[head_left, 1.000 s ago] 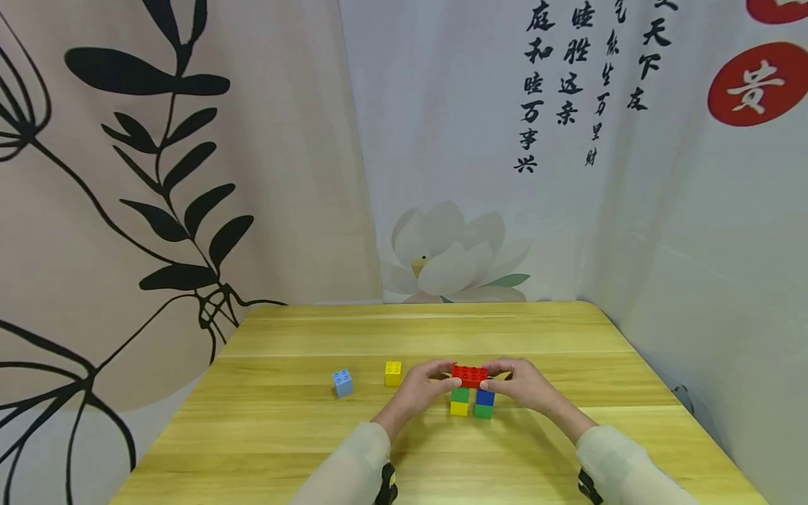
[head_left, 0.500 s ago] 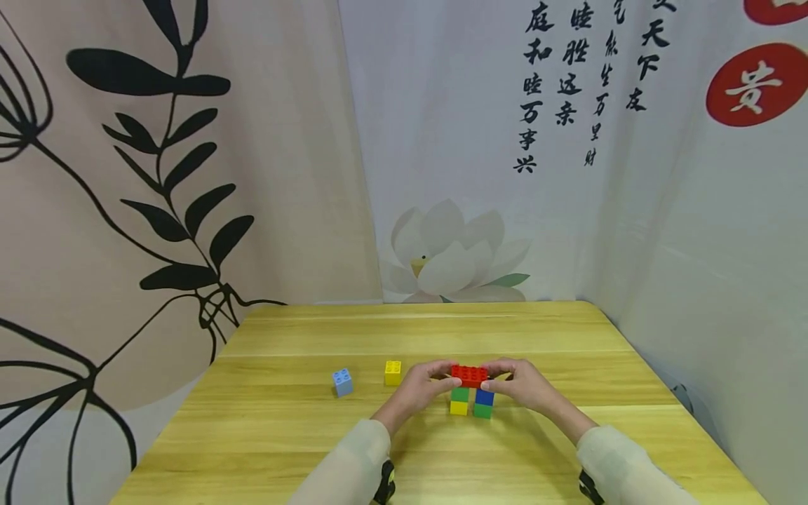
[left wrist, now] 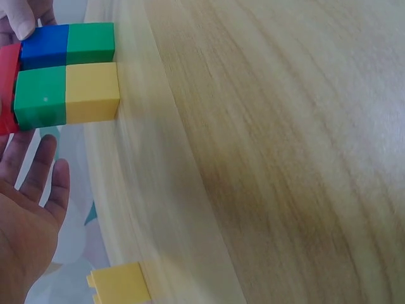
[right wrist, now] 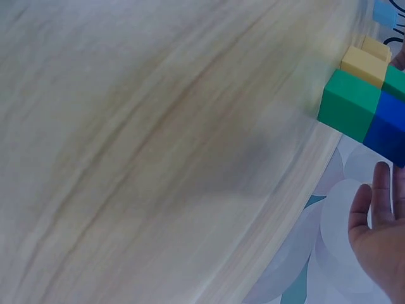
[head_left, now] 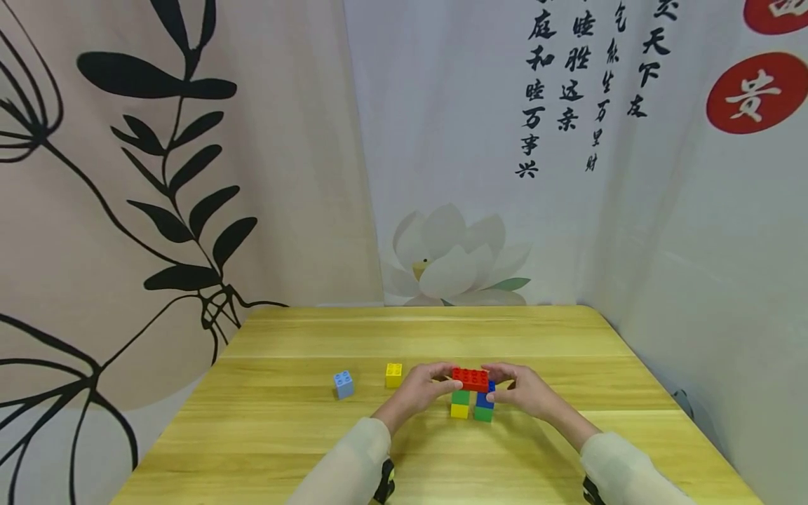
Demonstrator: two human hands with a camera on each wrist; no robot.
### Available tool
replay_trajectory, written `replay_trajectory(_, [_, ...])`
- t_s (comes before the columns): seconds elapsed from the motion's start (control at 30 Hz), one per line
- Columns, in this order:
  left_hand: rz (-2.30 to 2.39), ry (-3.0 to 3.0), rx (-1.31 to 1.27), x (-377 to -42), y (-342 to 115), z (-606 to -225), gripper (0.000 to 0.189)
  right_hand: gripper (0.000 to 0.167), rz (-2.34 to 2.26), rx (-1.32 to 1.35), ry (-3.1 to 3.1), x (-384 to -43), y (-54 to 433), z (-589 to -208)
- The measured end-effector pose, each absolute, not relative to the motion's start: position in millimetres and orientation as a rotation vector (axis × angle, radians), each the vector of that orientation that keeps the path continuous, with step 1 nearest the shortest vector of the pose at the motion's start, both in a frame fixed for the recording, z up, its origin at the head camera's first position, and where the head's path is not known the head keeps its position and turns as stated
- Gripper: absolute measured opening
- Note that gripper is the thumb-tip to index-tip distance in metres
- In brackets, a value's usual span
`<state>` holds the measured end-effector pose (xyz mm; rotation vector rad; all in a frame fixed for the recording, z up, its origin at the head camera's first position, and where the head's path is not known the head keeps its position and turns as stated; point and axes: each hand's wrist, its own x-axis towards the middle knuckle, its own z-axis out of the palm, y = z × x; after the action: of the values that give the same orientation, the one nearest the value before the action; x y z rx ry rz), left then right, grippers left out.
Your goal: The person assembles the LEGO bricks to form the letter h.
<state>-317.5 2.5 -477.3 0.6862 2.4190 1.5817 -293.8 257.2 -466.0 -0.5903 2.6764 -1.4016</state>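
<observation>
Ideally, I square the red brick [head_left: 470, 379] pinched in my left hand [head_left: 421, 390] over the blue brick [left wrist: 44, 49] pinched in my right hand [head_left: 529, 393].

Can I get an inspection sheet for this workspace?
Surface: wood-grain table.
Blocks: red block over two stacks: green block on yellow block, blue block on second green block; loose pale-blue block, loose yellow block to the left.
Clutter: nothing seen.
Hands: left hand pinches red block; right hand touches blue block with its thumb.
Cables: thin dark curve beyond table's right edge, too unclear to identify.
Surroundings: curtains printed with plants and writing.
</observation>
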Motion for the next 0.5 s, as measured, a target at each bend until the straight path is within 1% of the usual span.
replay_trajectory(0.5, [1.563,2.416,0.699,-317.4,1.0,-474.6,0.037,0.057,-1.410,-0.575,2.685,-294.1,256.1,-467.2])
